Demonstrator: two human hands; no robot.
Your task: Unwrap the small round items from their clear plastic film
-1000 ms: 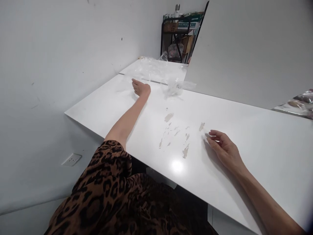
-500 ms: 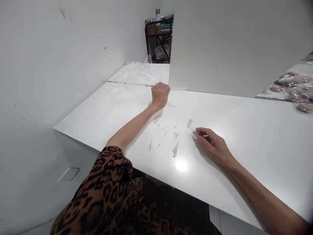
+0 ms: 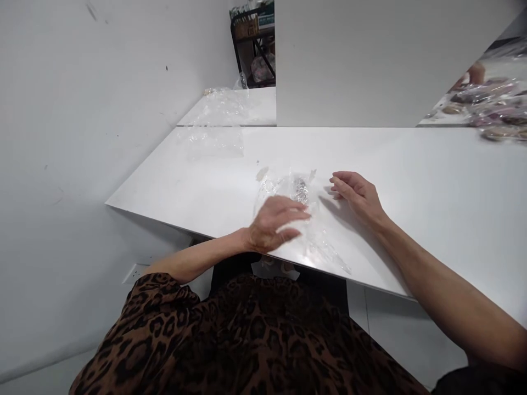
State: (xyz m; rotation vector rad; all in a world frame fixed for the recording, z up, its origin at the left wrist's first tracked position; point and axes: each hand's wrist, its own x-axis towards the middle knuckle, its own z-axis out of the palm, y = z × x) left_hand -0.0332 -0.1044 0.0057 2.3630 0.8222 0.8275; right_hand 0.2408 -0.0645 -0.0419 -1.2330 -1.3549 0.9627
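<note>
A crinkled clear plastic bag (image 3: 302,190) lies on the white table (image 3: 432,208) in front of me. Over its near left part is my left hand (image 3: 276,222), slightly blurred, fingers apart and pointing right. Whether that hand touches the plastic I cannot tell. Just right of the bag, my right hand (image 3: 359,195) rests its outer side low over the tabletop. Its fingers are loosely bent, with nothing visible in them.
More clear plastic bags (image 3: 224,109) lie at the back left by the wall. A white upright panel (image 3: 349,66) stands along the back edge. Filled clear packets (image 3: 500,112) sit at the far right, near another person's hand (image 3: 475,74). A black shelf (image 3: 253,44) stands behind.
My left hand has come from the back of the table towards me and opened. A clear plastic bag now covers the worn patches. My right hand stays about where it was; the view has shifted.
</note>
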